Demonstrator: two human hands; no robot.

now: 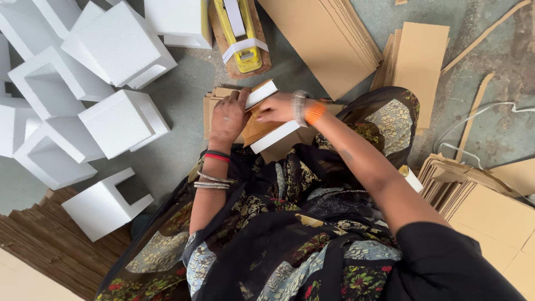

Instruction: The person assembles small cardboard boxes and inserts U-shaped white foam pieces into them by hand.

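I look down on a grey, rough concrete floor (184, 95) that carries everything here. Much of it is hidden by my own lap, draped in black floral cloth (290, 223), which also covers whatever sits under my forearms.

Toward the floor's upper left corner lie white foam blocks (117, 44), squared and notched, with a grainy matte skin; several are cut off by the picture's edge. Along the upper right, flat brown card sheets (329, 39) lie in fanned stacks, smooth and sharp-edged. At the lower right edge sits a ribbed bundle of folded card (462, 189), partly cut off. A corrugated stack (44, 239) fills the lower left corner. A yellow tape dispenser (241, 39) rests on a wooden block near the top edge, its far end out of view.

In the middle, just beyond my knees, is the piece I work on: a brown card wrap (257, 127) folded around white foam strips. Its underside is hidden.

My left hand (228, 118) lies flat, fingers pressed together over the wrap's left end. My right hand (277, 108) curls over its top, fingertips pushing on the card; whether it pinches anything I cannot tell. Bangles ring both wrists.
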